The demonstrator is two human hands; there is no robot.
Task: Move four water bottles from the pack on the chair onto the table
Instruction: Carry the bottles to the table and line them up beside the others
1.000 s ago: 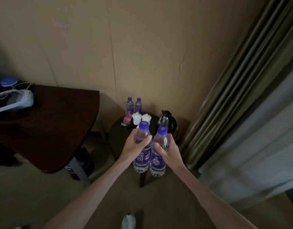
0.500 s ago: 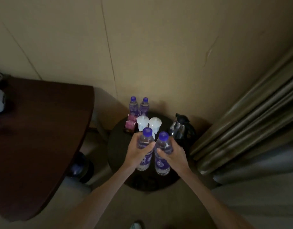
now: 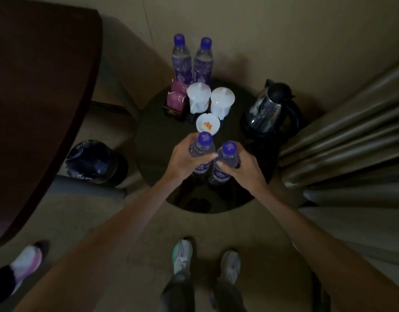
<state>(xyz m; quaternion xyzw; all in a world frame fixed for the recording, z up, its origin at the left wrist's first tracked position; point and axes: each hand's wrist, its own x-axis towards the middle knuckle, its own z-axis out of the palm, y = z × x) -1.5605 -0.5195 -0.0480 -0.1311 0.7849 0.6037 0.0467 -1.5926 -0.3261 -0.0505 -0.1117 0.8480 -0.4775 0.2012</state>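
Dark round table (image 3: 153, 140) — two bottles (image 3: 191, 61) at back, two white cups (image 3: 210, 102), kettle (image 3: 268, 109), pink packets (image 3: 177, 97).
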